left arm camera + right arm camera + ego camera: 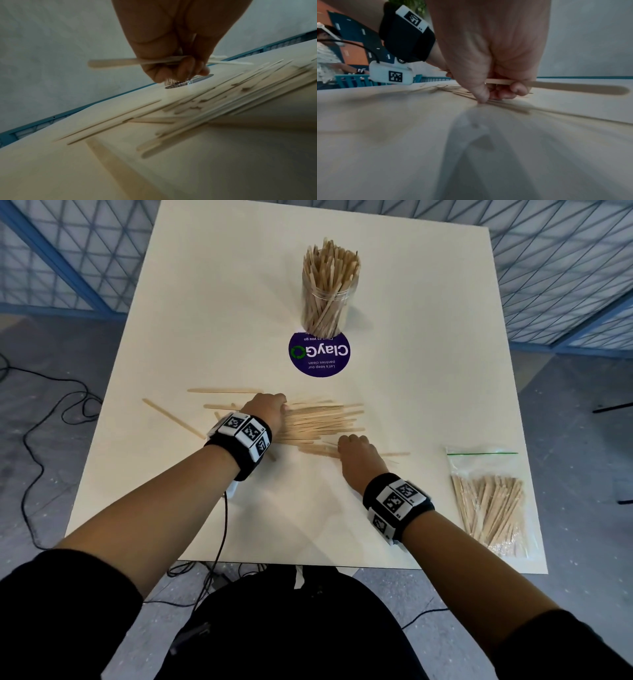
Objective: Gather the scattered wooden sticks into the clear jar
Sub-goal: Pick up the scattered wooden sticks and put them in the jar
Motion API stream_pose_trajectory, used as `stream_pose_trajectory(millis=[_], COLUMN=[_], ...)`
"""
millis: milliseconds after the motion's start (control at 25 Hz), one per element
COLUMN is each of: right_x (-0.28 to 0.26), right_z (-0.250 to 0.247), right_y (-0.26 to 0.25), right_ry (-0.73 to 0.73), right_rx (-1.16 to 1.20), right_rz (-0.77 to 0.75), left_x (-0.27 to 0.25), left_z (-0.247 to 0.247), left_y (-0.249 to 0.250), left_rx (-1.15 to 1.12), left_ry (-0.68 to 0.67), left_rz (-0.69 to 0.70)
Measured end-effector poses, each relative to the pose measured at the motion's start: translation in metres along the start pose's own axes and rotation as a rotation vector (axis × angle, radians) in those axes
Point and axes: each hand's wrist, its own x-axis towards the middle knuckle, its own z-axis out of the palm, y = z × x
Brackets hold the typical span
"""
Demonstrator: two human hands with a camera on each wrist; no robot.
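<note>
A clear jar (327, 306) stands upright at the far middle of the table, packed with wooden sticks. A loose pile of sticks (322, 421) lies across the table's middle, with a few strays (171, 413) to its left. My left hand (269, 410) is at the pile's left end, fingers curled round a stick (116, 63) held just above the table. At the pile's near edge my right hand (356, 451) grips another stick (556, 84), its thumb tip touching the table.
A round purple sticker (320, 354) lies in front of the jar. A clear zip bag (489, 501) of more sticks rests by the near right edge of the cream table (411, 354). Cables trail on the floor (44, 405) to the left.
</note>
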Motion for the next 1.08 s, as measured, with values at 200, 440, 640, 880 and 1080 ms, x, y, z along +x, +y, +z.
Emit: stream_pose_trajectory(millis=[200,440,640,880,1080], right_x=[0.003,0.007,0.008,0.012,0.033], right_z=[0.005,0.007,-0.004,-0.015,-0.019], right_y=[-0.002,-0.004,0.003,0.009,-0.003], right_ry=[0.069,0.067,0.004,0.010,0.032], right_rx=[-0.114,-0.166,-0.168,-0.107,-0.088], right_rz=[-0.058,-0.015,-0.013,-0.098,-0.182], left_x=[0.013,0.020,0.020,0.022,0.021], left_z=[0.008,0.019,0.021,0.013,0.000], left_y=[0.014,0.020,0.024,0.030,0.025], left_rx=[0.026,0.113,0.077,0.200,0.127], left_ry=[-0.020,-0.063,-0.023,-0.051,0.005], left_rz=[0.041,0.034,-0.009,0.013,-0.008])
